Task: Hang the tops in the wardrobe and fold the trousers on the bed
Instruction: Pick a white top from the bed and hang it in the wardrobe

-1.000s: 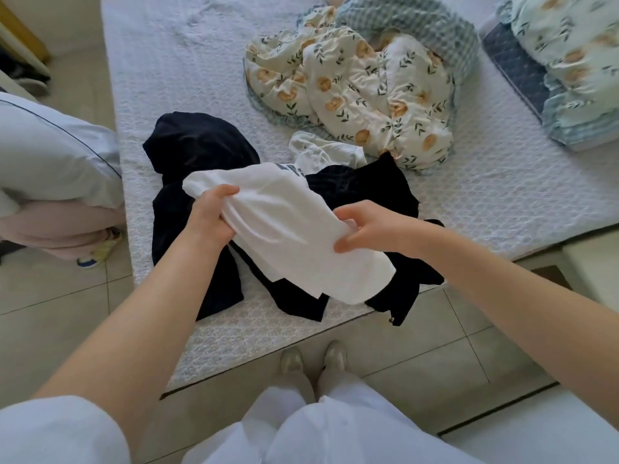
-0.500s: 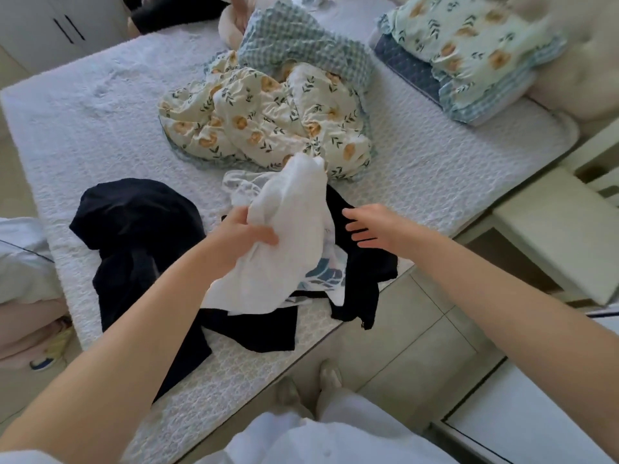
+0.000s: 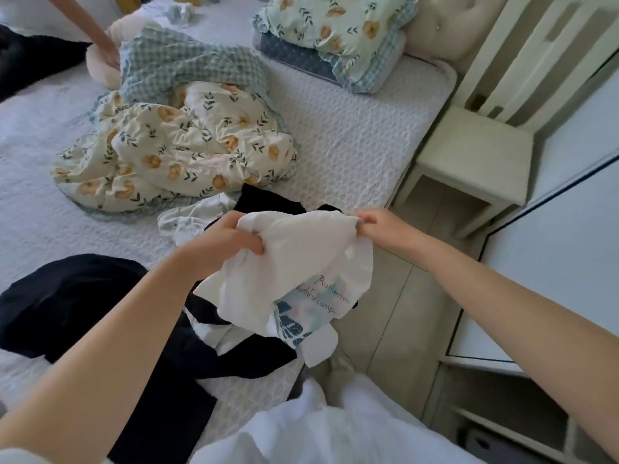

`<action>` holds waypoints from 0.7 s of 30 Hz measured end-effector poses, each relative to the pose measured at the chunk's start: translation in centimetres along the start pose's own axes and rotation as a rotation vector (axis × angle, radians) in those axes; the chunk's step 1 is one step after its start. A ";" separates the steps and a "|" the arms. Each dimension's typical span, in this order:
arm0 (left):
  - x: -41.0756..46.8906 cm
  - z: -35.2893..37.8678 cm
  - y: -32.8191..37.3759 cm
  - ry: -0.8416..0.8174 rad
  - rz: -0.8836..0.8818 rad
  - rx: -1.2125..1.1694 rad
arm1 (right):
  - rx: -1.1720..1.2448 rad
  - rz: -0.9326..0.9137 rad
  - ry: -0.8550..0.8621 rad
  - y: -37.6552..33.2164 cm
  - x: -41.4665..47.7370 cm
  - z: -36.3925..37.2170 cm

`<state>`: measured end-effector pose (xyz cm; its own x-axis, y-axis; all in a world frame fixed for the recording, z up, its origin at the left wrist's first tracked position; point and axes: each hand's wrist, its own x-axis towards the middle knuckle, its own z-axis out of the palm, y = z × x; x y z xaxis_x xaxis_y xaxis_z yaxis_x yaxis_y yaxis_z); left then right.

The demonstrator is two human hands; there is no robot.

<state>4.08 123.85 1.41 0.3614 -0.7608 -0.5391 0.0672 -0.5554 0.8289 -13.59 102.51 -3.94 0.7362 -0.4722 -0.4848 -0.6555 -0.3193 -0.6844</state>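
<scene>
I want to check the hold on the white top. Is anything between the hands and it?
No. The left hand and the right hand both grip the white top directly, lifted above the dark clothes on the bed.

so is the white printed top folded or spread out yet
Neither: the white printed top is bunched up, lifted off the bed, gripped by the left hand and pinched by the right hand, its print creased.

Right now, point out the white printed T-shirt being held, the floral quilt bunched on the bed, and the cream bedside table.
white printed T-shirt [image 3: 301,259]: head view, plain bunched fabric between the hands.
floral quilt [image 3: 187,155]: head view, middle of the crumpled heap.
cream bedside table [image 3: 469,152]: head view, flat top surface.
</scene>
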 end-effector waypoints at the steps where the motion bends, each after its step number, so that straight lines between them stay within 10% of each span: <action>1: 0.5 -0.3 -0.1 -0.029 0.009 0.002 | 0.045 0.010 0.043 0.1 -1.2 -0.2; 11: 3.2 4.0 3.3 -0.445 0.047 0.140 | 0.460 -0.046 0.347 -0.9 -13.1 -2.1; 21: 0.0 18.9 10.9 -0.715 0.325 0.340 | 0.335 -0.003 0.656 0.2 -23.5 -5.5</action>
<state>-12.74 111.46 7.64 -0.3667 -0.8653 -0.3417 -0.2622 -0.2562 0.9304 -31.94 109.01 10.30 0.4173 -0.8996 -0.1290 -0.4893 -0.1028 -0.8660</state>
